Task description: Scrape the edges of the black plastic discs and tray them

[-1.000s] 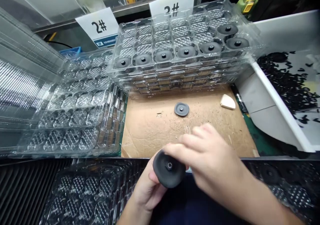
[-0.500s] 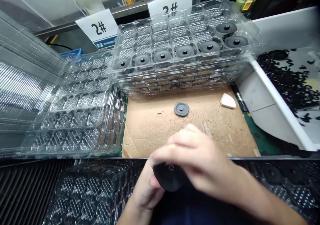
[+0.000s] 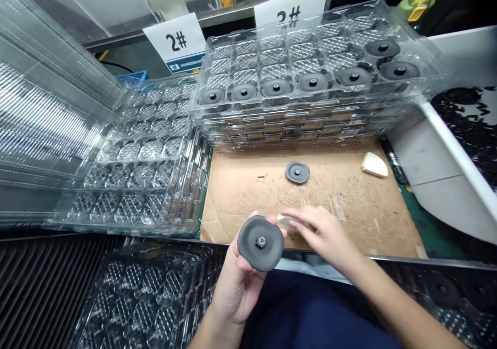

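Observation:
My left hand (image 3: 236, 287) holds a dark grey rubber disc (image 3: 261, 244) up on its open palm and fingers, with a metal nut or stud at the disc's centre facing me. My right hand (image 3: 322, 232) is blurred with motion just to the right of the disc and no longer touches it. Something pale shows at its fingertips, too blurred to name. A second grey disc (image 3: 297, 172) lies on the cardboard sheet (image 3: 248, 204) beyond my hands.
A stack of transparent plastic trays (image 3: 310, 126) stands behind the cardboard, its top tray holding several grey discs along two edges. More transparent trays (image 3: 143, 173) lie left. A white wedge sponge (image 3: 374, 164) rests on the cardboard. A white bin (image 3: 462, 152) of black pieces sits right.
My right hand has moved off the disc toward the right, uncovering its face. The disc now sits flatter and higher in my left hand. The whole view has shifted slightly.

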Tool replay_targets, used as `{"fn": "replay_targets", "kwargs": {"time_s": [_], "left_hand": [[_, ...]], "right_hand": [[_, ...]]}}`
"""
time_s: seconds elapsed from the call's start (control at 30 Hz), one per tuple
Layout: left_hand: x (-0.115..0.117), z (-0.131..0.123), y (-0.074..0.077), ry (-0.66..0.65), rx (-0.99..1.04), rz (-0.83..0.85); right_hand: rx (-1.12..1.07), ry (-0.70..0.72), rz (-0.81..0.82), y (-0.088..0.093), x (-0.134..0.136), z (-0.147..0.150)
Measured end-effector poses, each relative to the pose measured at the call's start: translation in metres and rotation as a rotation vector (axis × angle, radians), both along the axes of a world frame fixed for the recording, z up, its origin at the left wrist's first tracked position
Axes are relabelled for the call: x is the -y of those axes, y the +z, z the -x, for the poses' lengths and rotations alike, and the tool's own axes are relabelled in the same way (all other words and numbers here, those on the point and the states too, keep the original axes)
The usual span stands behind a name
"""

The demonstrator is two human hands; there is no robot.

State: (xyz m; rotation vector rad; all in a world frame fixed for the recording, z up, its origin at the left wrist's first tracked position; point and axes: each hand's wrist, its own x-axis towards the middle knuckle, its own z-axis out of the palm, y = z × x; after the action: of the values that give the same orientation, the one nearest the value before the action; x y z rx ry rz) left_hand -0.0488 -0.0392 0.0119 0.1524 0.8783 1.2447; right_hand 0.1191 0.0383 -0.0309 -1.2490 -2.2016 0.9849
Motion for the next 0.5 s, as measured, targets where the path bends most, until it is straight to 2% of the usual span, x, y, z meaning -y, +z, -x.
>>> {"fn": "replay_targets", "kwargs": {"time_s": [0.1,0.17,0.23,0.33,0.43,0.5], "left_hand": [[0.003,0.003,-0.007,0.031,0.024,-0.030],[0.003,0.003,-0.011,0.038,0.033,-0.033],[0.002,0.000,-0.011,0.032,0.026,-0.023],[0.000,-0.005,-0.006,0.059,-0.024,0.004],[-0.001,-0.005,-0.001,0.052,-0.012,0.030],[-0.002,-0.002,-0.001,0.054,0.016,0.010]], "right_hand": [[-0.010,0.014,0.026,-0.021,0.016,-0.003],[-0.022,-0.040,0.032,-0.014,0.018,-0.003],[-0.050,-0.122,0.020,0.007,0.014,0.001],[-0.195,-0.200,-0.090,0.054,0.012,0.016],[-0.328,-0.022,-0.297,0.087,0.020,0.033],[-0.314,0.135,-0.234,0.095,0.024,0.040]]}}
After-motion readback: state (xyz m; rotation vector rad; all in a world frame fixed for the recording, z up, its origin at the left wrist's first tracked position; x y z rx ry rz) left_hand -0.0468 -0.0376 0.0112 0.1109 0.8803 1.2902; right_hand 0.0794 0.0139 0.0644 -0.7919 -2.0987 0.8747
